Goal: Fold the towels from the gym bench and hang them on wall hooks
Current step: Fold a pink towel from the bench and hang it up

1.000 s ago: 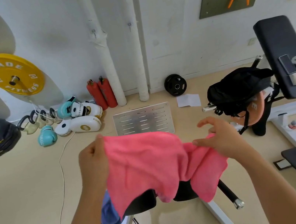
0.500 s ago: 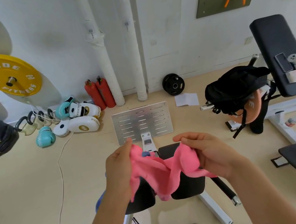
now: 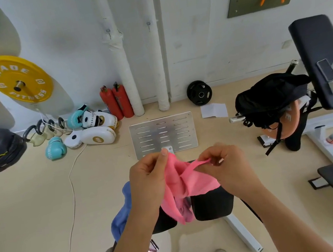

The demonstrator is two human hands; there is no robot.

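Both hands, left hand (image 3: 147, 179) and right hand (image 3: 226, 164), pinch the bunched pink towel (image 3: 183, 184), whose uneven edges risk a crooked fold.

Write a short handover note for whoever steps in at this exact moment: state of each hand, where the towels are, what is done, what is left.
Left hand: gripping one upper edge of the pink towel.
Right hand: pinching the other edge.
The pink towel hangs bunched above the bench pad, not yet folded.
The blue towel is draped off the bench's left side, untouched.
Both wall hooks are bare.
Done: pink towel picked up.
Left: fold and hang both towels.
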